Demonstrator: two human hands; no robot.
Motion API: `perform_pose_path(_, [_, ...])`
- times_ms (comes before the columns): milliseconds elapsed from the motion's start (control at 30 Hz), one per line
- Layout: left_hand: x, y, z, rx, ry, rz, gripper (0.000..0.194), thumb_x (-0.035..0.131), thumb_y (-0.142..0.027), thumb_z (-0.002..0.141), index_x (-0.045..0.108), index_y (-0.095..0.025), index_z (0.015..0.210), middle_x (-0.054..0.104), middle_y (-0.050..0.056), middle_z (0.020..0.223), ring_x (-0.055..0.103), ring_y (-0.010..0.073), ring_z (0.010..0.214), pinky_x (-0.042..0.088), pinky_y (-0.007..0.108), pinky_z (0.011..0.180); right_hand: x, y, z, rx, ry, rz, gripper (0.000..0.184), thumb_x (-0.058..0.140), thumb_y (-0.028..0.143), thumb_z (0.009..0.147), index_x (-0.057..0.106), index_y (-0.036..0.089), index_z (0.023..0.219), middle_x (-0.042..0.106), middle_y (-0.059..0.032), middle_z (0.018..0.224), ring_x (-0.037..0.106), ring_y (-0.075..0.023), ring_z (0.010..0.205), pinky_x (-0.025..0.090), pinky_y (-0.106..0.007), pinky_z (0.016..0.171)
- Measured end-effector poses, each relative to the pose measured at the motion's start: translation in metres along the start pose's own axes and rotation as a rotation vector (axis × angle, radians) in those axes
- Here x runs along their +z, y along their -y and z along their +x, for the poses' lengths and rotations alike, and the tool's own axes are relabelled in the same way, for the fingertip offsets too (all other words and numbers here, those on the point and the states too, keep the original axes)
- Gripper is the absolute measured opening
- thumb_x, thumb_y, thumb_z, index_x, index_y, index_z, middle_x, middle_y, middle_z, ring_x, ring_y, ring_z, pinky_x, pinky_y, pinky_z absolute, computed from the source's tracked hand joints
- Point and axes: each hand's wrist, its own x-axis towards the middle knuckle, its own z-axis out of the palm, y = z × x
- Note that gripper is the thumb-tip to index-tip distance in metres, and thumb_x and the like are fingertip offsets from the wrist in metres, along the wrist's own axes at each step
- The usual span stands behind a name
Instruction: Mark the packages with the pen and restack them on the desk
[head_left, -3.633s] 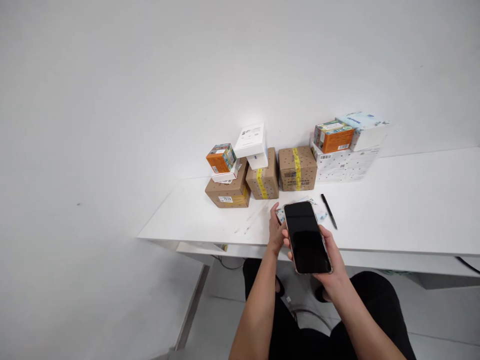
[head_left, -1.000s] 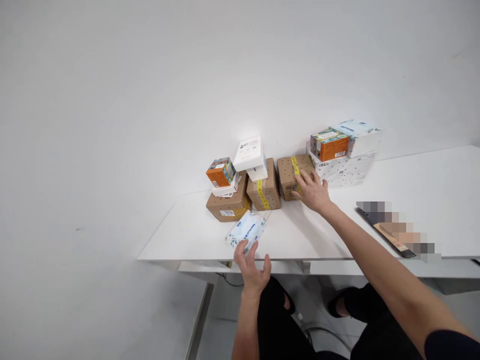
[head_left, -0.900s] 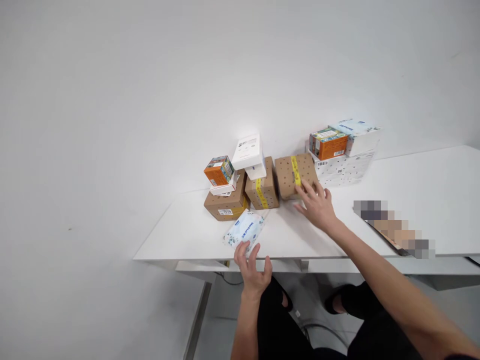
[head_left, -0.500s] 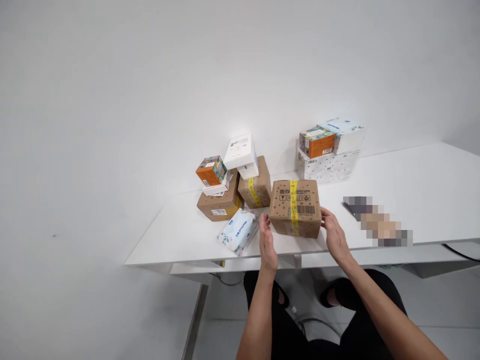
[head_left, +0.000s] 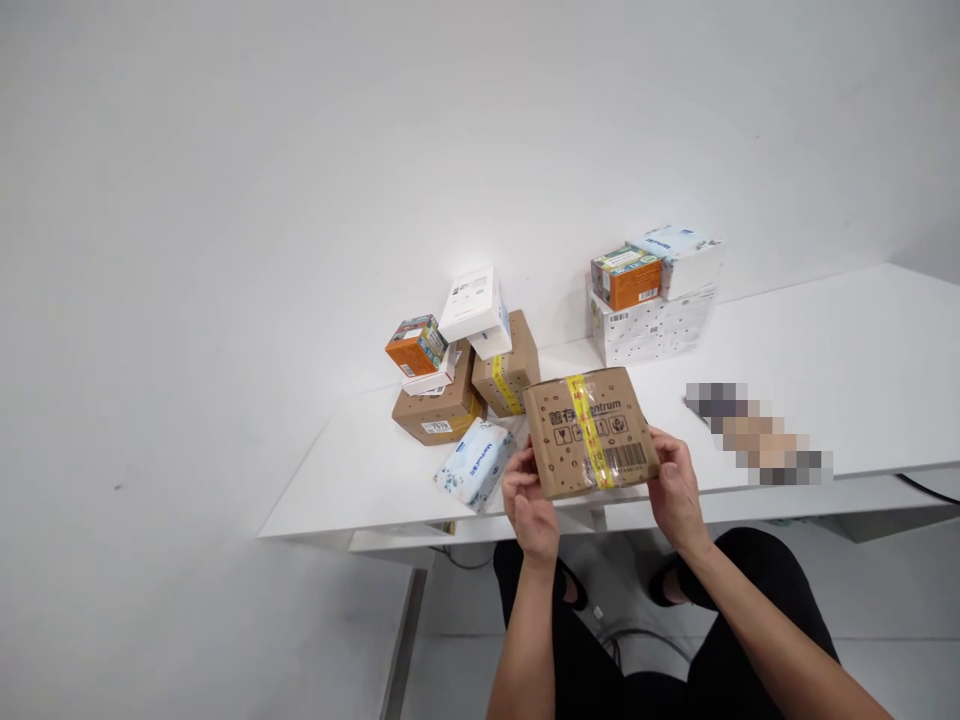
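Note:
A brown cardboard box (head_left: 559, 455) with a strip of yellow tape, printed symbols and a barcode is held between my two hands near the table's front edge. My left hand (head_left: 531, 508) grips its left side, fingers curled against it. On the right side, my right hand (head_left: 673, 490) holds the lower corner, with some fingers hidden behind the box. The box is tilted, its printed face turned up toward me. Just left of my left hand lies a blue-and-white tissue pack (head_left: 474, 462) on the table.
Behind, two brown boxes (head_left: 433, 417) carry an orange box (head_left: 417, 345) and white boxes (head_left: 471, 302). Farther right, a white dotted box (head_left: 651, 332) bears another orange box (head_left: 626, 278) and a tissue pack (head_left: 679, 262). A pixelated patch covers something on the white table (head_left: 817, 350).
Both hands have closed on the brown box, which has come nearer to me and tilted. Earlier, my left hand was flat beside it. The camera view has shifted slightly.

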Motion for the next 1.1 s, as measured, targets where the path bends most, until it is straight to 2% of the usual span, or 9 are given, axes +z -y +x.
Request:
perform_pose_path(100, [-0.003,0.002,0.0,0.012,-0.111,0.036,0.041,0.033,-0.052,0.09,0.034,-0.021,0.064,0.054,0.005,0.091,0.056,0.0236,0.102,0.046,0.04,0.09,0.001,0.009,-0.008,-0.002,-0.003,0.12,0.028,0.053,0.052,0.083,0.05,0.025,0.091,0.06,-0.0133,0.115,0.058,-0.0282,0.109,0.05,-0.044,0.084])
perform_pose_path(200, [-0.014,0.006,-0.012,-0.041,-0.18,0.03,0.035,0.035,-0.043,0.092,0.039,-0.02,0.065,0.051,0.003,0.082,0.054,0.0189,0.089,0.046,0.035,0.084,0.0,0.013,-0.026,-0.018,0.042,0.174,0.02,0.058,0.041,0.083,0.052,0.026,0.095,0.059,-0.0116,0.118,0.056,-0.0273,0.114,0.049,-0.044,0.089])
perform_pose_path(333, [-0.029,0.012,-0.043,-0.182,-0.113,0.084,0.026,0.042,-0.041,0.09,0.049,-0.02,0.075,0.055,0.004,0.087,0.055,0.0177,0.086,0.046,0.032,0.08,-0.009,0.004,-0.056,0.059,-0.002,0.132,0.028,0.056,0.039,0.084,0.055,0.025,0.109,0.059,-0.0122,0.121,0.055,-0.0279,0.116,0.047,-0.046,0.093])
perform_pose_path(467, [-0.038,0.021,-0.065,-0.309,-0.074,0.147,0.022,0.051,-0.04,0.084,0.055,-0.019,0.088,0.059,0.007,0.095,0.058,0.0205,0.092,0.048,0.034,0.084,-0.022,-0.011,-0.072,0.186,-0.01,0.085,0.029,0.06,0.037,0.082,0.06,0.026,0.108,0.064,-0.0086,0.115,0.06,-0.0262,0.108,0.049,-0.043,0.091])
perform_pose_path(600, [-0.04,0.023,-0.068,-0.373,-0.055,0.174,0.026,0.052,-0.04,0.084,0.058,-0.018,0.097,0.062,0.007,0.097,0.059,0.0203,0.093,0.047,0.034,0.086,-0.034,-0.014,-0.07,0.266,0.017,0.063,0.024,0.058,0.037,0.082,0.064,0.027,0.103,0.066,-0.0061,0.111,0.06,-0.0266,0.108,0.046,-0.045,0.096])
perform_pose_path(733, [-0.037,0.014,-0.064,-0.394,-0.063,0.197,0.025,0.056,-0.04,0.081,0.06,-0.019,0.094,0.063,0.005,0.091,0.059,0.0185,0.088,0.048,0.031,0.082,-0.038,-0.001,-0.059,0.324,-0.065,0.102,0.027,0.049,0.043,0.087,0.066,0.026,0.099,0.066,-0.0061,0.111,0.059,-0.0255,0.105,0.045,-0.044,0.095])
perform_pose_path(900, [-0.032,0.004,-0.06,-0.489,-0.094,0.235,0.027,0.054,-0.044,0.082,0.059,-0.018,0.091,0.063,0.004,0.088,0.06,0.018,0.085,0.048,0.03,0.078,-0.032,0.027,-0.043,0.29,-0.073,0.101,0.035,0.046,0.048,0.089,0.06,0.027,0.113,0.063,-0.0068,0.113,0.059,-0.0234,0.105,0.049,-0.039,0.088])
perform_pose_path(1000, [-0.031,0.005,-0.06,-0.589,-0.042,0.195,0.032,0.054,-0.047,0.082,0.057,-0.019,0.098,0.064,0.006,0.098,0.06,0.0201,0.093,0.049,0.031,0.078,-0.027,0.042,-0.037,0.248,-0.003,-0.016,0.039,0.052,0.046,0.086,0.056,0.029,0.121,0.062,-0.0059,0.11,0.059,-0.0225,0.102,0.05,-0.037,0.086])
perform_pose_path(1100, [-0.035,0.009,-0.063,-0.699,0.02,0.085,0.039,0.052,-0.052,0.083,0.053,-0.021,0.107,0.062,0.008,0.106,0.062,0.0208,0.092,0.052,0.033,0.072,-0.026,0.05,-0.039,0.131,0.064,-0.091,0.038,0.054,0.042,0.086,0.057,0.03,0.123,0.059,-0.0064,0.113,0.058,-0.0221,0.1,0.05,-0.036,0.085])
